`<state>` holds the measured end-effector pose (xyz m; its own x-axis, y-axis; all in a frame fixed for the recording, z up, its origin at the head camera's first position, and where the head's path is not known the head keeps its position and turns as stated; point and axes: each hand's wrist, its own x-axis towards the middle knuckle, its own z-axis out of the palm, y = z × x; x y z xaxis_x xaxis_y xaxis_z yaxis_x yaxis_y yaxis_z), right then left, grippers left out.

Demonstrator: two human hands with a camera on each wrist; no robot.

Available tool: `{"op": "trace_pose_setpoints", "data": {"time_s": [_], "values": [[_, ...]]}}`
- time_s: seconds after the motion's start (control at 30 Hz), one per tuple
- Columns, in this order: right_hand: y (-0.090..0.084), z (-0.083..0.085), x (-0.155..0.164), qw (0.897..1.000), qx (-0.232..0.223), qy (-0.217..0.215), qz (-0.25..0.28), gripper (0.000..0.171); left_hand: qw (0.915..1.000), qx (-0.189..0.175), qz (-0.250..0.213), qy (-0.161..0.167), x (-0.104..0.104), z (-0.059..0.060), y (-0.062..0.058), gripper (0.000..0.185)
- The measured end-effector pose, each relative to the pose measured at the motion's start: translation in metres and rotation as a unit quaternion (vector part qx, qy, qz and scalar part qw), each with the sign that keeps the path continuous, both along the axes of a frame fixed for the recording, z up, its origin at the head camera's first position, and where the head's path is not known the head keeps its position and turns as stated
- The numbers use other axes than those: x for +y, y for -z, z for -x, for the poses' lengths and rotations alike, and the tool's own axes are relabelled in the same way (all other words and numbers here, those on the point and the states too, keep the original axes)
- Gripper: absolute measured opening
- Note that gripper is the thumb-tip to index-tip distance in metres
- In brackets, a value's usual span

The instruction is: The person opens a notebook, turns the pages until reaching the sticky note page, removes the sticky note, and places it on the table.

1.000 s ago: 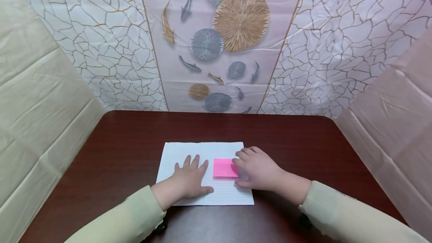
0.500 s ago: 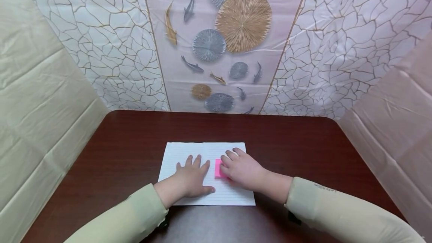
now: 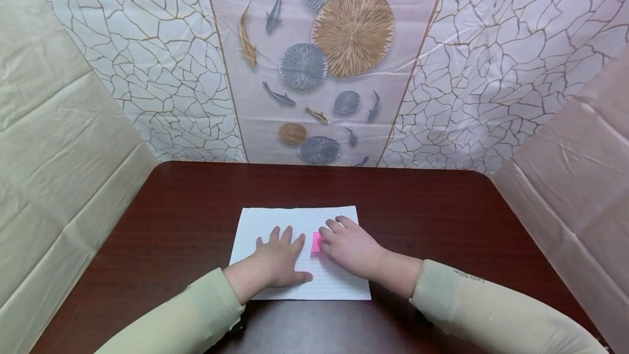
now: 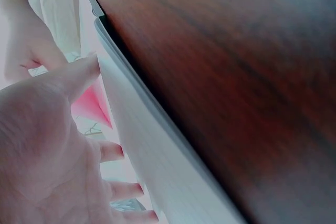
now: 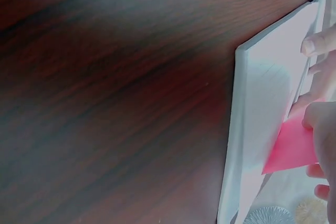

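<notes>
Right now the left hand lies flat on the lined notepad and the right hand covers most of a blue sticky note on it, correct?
Not quite: the sticky note is pink, not blue, as the head view shows. The rest holds: the left hand lies flat on the lined notepad, and the right hand covers most of the note.

No readable text, label, brand, number or sign is to be found in any of the views. A small dark marking is seen on the right sleeve [image 3: 469,276] in the lower right of the head view, but it is too small and blurred to be read. The lined notepad [image 3: 275,220] at the lower centre carries only ruled lines, and no writing can be made out on the pink sticky note [image 3: 316,242] at its middle. The backdrop [image 3: 319,59] in the upper centre bears only pictured fish and discs.
</notes>
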<state>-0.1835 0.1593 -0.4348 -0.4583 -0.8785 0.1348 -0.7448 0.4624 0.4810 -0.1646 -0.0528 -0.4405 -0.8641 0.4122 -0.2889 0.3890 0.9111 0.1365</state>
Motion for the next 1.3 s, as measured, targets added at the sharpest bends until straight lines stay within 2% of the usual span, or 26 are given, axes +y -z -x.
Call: {"op": "trace_pose_setpoints", "data": {"time_s": [0.1, 0.17, 0.3, 0.43, 0.53, 0.63, 0.8, 0.87, 1.07, 1.17, 1.23, 1.3], "values": [[0.001, 0.001, -0.002, 0.998, -0.046, 0.035, 0.040, 0.008, 1.0000, -0.001, 0.001, 0.001, 0.000, 0.000, 0.000, 0.091], [0.001, 0.002, -0.002, 0.991, -0.087, 0.065, 0.082, 0.003, 1.0000, -0.002, 0.000, 0.002, -0.001, -0.001, -0.001, 0.090], [-0.001, 0.005, -0.002, 0.969, -0.153, 0.109, 0.164, 0.008, 1.0000, -0.003, 0.001, 0.001, -0.001, -0.001, -0.002, 0.090], [-0.003, 0.009, 0.001, 0.947, -0.192, 0.137, 0.216, 0.009, 1.0000, -0.006, 0.006, -0.003, -0.001, 0.000, -0.003, 0.091], [-0.002, 0.012, 0.004, 0.924, -0.230, 0.171, 0.254, 0.010, 0.9999, -0.008, 0.008, -0.003, 0.000, 0.001, -0.002, 0.092], [0.000, 0.014, 0.006, 0.891, -0.276, 0.207, 0.296, 0.010, 0.9999, -0.007, 0.009, -0.002, 0.000, 0.001, -0.002, 0.092], [0.005, 0.015, 0.012, 0.824, -0.345, 0.263, 0.364, 0.010, 0.9999, -0.010, 0.006, -0.001, 0.001, 0.001, -0.001, 0.091], [0.006, 0.016, 0.014, 0.799, -0.361, 0.279, 0.391, 0.009, 0.9999, -0.011, 0.006, -0.003, 0.001, 0.001, -0.002, 0.091], [0.007, 0.018, 0.019, 0.735, -0.385, 0.317, 0.459, 0.016, 0.9998, -0.016, 0.002, -0.007, 0.002, 0.001, -0.003, 0.091], [0.009, 0.019, 0.022, 0.693, -0.405, 0.344, 0.486, 0.024, 0.9998, -0.018, 0.000, -0.008, 0.002, 0.001, -0.003, 0.090], [0.010, 0.019, 0.025, 0.659, -0.420, 0.361, 0.508, 0.028, 0.9998, -0.018, -0.001, -0.008, 0.002, 0.001, -0.003, 0.090], [0.011, 0.019, 0.027, 0.630, -0.430, 0.368, 0.531, 0.031, 0.9998, -0.018, -0.001, -0.008, 0.002, 0.001, -0.003, 0.090]]}}
